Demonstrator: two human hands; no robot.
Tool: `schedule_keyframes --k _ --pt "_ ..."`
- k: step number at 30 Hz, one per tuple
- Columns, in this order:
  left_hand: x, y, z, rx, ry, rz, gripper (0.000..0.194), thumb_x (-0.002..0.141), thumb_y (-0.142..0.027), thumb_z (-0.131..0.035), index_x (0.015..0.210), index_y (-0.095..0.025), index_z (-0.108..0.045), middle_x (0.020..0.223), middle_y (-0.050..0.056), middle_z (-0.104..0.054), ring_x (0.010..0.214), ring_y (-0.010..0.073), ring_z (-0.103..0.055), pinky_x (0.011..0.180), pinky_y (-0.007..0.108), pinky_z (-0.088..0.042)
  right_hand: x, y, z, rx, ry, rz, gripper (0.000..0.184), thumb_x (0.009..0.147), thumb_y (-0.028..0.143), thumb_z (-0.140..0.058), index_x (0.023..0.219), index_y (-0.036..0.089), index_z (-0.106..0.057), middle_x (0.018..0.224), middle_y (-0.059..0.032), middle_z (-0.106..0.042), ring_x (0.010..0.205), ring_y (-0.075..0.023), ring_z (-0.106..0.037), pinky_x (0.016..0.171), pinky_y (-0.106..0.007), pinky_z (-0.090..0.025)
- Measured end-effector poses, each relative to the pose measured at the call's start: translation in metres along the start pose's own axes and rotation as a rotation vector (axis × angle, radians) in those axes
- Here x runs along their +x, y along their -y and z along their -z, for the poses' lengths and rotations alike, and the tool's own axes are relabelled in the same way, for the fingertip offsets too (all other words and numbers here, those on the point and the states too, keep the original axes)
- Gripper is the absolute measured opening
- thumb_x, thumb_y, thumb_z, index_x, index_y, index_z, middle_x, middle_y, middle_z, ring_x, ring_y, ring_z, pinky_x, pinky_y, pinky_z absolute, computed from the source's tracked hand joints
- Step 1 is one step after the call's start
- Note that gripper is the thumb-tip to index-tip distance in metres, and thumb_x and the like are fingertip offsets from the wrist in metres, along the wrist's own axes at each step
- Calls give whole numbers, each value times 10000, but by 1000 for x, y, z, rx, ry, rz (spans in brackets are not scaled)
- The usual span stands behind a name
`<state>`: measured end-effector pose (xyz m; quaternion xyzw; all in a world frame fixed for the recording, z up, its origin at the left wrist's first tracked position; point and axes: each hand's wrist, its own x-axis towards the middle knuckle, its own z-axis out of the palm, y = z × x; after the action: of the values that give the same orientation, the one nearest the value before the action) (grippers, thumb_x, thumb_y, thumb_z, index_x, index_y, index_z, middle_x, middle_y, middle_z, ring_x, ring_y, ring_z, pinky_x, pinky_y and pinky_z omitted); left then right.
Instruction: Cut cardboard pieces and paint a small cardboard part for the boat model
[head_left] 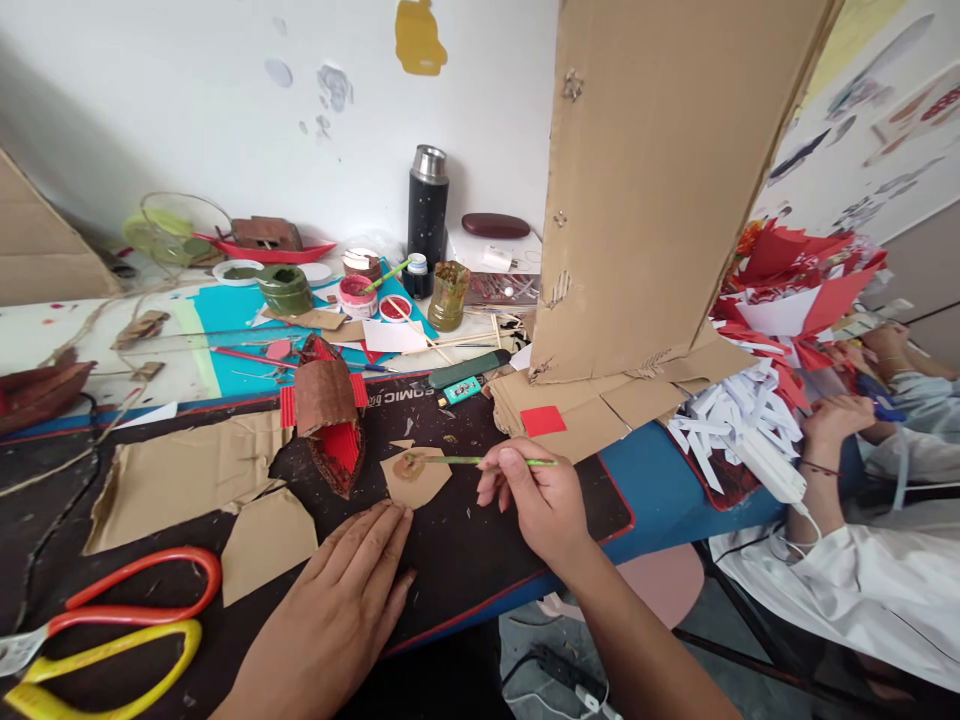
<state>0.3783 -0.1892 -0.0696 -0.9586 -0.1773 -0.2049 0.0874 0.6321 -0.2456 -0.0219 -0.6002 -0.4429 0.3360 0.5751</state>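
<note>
My right hand (538,500) pinches a thin green paintbrush (469,460), which lies nearly level. Its tip rests on a small piece of cardboard (431,488), at a patch of brown paint (406,467). Flat on the dark mat, my left hand (349,580) has its fingertips at the near edge of that cardboard piece. Beyond the left hand sits a small model boat (326,400) with a brown curved roof and red inside. A torn cardboard sheet (187,475) and a smaller cut piece (270,540) lie to the left.
Scissors (135,600) with red and yellow handles lie at the left front. Paint jars (285,290), a jar of murky liquid (450,297) and a black thermos (428,205) stand behind. A tall cardboard panel (660,180) rises at right. Another person's hand (836,418) is beyond white paper strips (739,420).
</note>
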Motion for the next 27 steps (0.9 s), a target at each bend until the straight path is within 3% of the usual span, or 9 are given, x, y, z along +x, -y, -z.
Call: schedule_keyframes --k 6,16,27 --pt "1 0 0 23 -4 -7 478 1151 -246 -368 1415 -34 -705 1409 214 -761 1301 342 -697 1138 499 -486 -4 1 18 -17 -79 0 450 1141 569 -621 924 205 -775 685 -26 -763 563 -148 -748 479 -199 -519" --pt "1 0 1 11 9 -4 465 1143 -230 -393 1425 -36 -710 1415 218 -753 1303 348 -695 1154 503 -470 4 -1 -10 7 39 1 439 1150 564 -599 964 212 -782 736 -26 -773 611 -150 -769 504 -203 -531" --pt "3 0 1 -19 -5 4 468 1143 -254 -408 1429 -22 -697 1402 231 -757 1289 351 -697 1141 492 -478 -5 4 18 -69 -63 -11 471 1141 593 -597 933 209 -771 719 -39 -773 585 -167 -755 491 -237 -540"
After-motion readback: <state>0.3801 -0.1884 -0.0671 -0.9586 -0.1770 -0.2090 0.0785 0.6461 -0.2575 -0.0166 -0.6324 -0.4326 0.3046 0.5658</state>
